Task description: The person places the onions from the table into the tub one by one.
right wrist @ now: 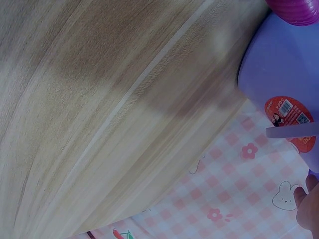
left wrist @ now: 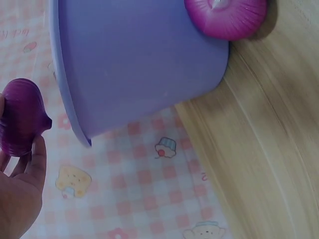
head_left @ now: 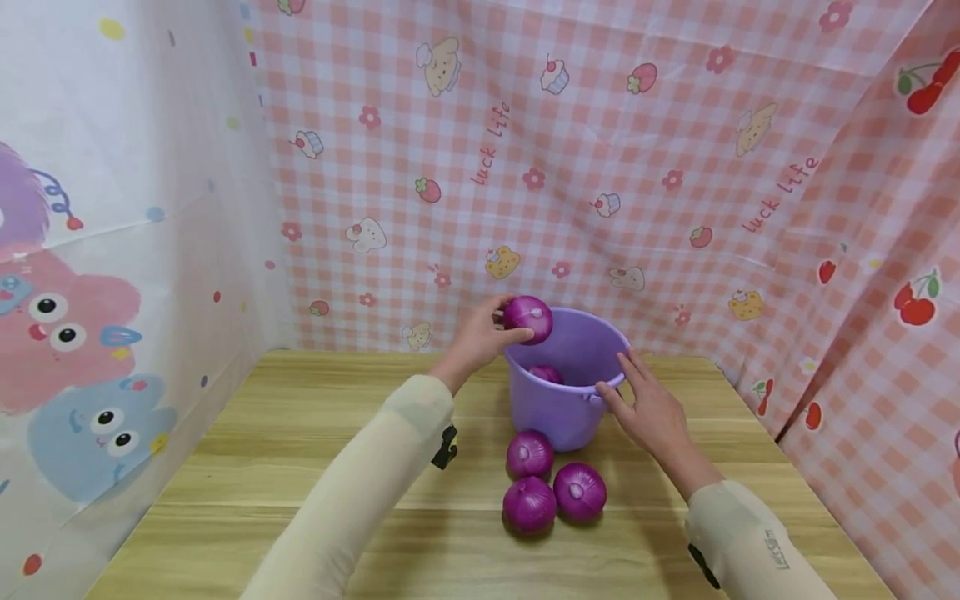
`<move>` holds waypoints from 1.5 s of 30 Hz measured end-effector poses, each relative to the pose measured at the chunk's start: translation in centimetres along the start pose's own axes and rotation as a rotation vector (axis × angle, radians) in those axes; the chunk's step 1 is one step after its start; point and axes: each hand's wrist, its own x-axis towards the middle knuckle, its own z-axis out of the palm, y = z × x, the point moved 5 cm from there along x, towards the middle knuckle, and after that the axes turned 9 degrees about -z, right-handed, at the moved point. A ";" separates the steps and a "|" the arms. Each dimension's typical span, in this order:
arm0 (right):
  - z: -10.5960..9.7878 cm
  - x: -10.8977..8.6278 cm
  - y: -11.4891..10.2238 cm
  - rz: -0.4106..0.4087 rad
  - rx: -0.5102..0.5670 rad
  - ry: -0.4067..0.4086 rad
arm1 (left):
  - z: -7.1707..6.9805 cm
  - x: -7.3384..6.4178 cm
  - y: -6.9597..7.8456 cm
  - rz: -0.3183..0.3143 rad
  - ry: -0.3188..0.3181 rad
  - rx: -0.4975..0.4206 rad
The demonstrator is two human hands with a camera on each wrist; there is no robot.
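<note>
My left hand grips a purple onion above the left rim of a lavender bucket. In the left wrist view that onion is held beside the bucket's rim, apart from it. My right hand rests on the bucket's right rim, thumb at the near side and fingers along the edge. Inside the bucket lies another onion, partly hidden by the wall. Three more onions stand on the table in front: one near the bucket's base, one at the near left and one at the right.
The wooden table reaches back to a pink checked curtain, with a white patterned curtain on the left. A red label and the bucket's handle show in the right wrist view.
</note>
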 end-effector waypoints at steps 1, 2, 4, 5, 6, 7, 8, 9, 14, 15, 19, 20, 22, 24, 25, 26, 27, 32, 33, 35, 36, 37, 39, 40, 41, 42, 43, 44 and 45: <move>0.0 0.0 0.0 -0.001 -0.001 0.001 | 0.2 0.0 0.1 0.003 -0.005 0.015; 0.0 0.0 0.0 -0.001 -0.003 0.000 | 0.5 0.1 0.2 0.005 -0.011 0.026; 0.0 0.0 0.0 -0.002 -0.005 0.002 | 1.0 0.1 0.4 0.011 -0.025 0.042; 0.0 0.0 0.0 -0.002 -0.005 0.003 | 1.3 0.2 0.5 0.014 -0.032 0.048; 0.0 0.0 0.0 -0.003 -0.006 0.004 | 1.5 0.2 0.6 0.015 -0.039 0.051; 0.0 0.0 0.0 -0.005 -0.007 0.005 | 1.7 0.1 0.7 0.015 -0.045 0.057; 0.0 0.0 0.1 -0.006 -0.007 0.006 | 1.9 0.1 0.8 0.013 -0.051 0.061; 0.0 0.0 0.1 -0.007 -0.007 0.007 | 2.1 0.1 0.8 0.013 -0.059 0.061; 0.1 0.0 0.1 -0.008 -0.004 0.011 | 2.2 -0.1 0.9 0.017 -0.079 0.040; 0.1 0.0 0.1 -0.008 -0.004 0.011 | 2.1 -0.1 0.9 0.021 -0.079 0.030; 0.0 0.1 0.0 -0.009 -0.004 0.005 | 1.4 -0.2 1.0 0.016 -0.061 0.003; 0.0 0.1 0.0 -0.008 -0.003 0.004 | 1.3 -0.1 0.9 0.010 -0.056 0.003; 0.0 0.1 0.0 -0.006 -0.001 0.000 | 1.0 -0.2 0.8 -0.003 -0.045 0.005; 0.0 0.0 0.0 -0.003 0.002 -0.003 | 0.7 -0.2 0.6 -0.015 -0.036 0.009; 0.0 0.0 0.0 -0.002 0.003 -0.005 | 0.5 -0.2 0.5 -0.018 -0.031 0.009; 0.0 0.0 0.0 -0.001 0.003 -0.006 | 0.4 -0.3 0.4 -0.017 -0.025 0.006; 0.0 0.0 0.1 0.000 0.004 -0.007 | 0.2 -0.4 0.3 -0.015 -0.020 -0.001; 0.1 0.0 0.1 0.001 0.002 -0.007 | -0.7 -0.7 -0.3 0.009 0.006 -0.027; 0.1 0.0 0.1 0.000 0.000 -0.008 | -0.9 -0.8 -0.4 0.010 0.011 -0.026; 0.1 0.0 0.1 0.001 -0.002 -0.010 | -1.5 -1.0 -0.6 0.006 0.022 -0.021; 0.1 0.0 0.1 0.002 -0.004 -0.011 | -1.8 -1.1 -0.8 0.003 0.027 -0.019; 0.1 0.0 0.0 0.003 -0.005 -0.012 | -2.1 -1.3 -1.0 0.001 0.032 -0.020; 0.1 0.0 0.0 0.004 -0.005 -0.014 | -2.7 -1.6 -1.3 -0.005 0.039 -0.026; 0.1 0.0 0.0 0.005 -0.006 -0.014 | -3.0 -1.8 -1.5 -0.004 0.042 -0.031; 0.1 0.0 0.0 0.006 -0.005 -0.014 | -3.3 -1.9 -1.7 -0.002 0.044 -0.034; 0.2 0.0 0.0 0.006 -0.004 -0.013 | -3.5 -2.1 -1.9 0.002 0.046 -0.037; 0.2 0.0 0.0 0.006 -0.003 -0.013 | -3.8 -2.3 -2.1 0.003 0.048 -0.040; 0.2 0.0 0.1 0.007 -0.003 -0.013 | -4.0 -2.5 -2.4 0.003 0.052 -0.038; 0.2 0.0 0.1 0.008 -0.001 -0.014 | -4.3 -2.7 -2.7 0.003 0.054 -0.034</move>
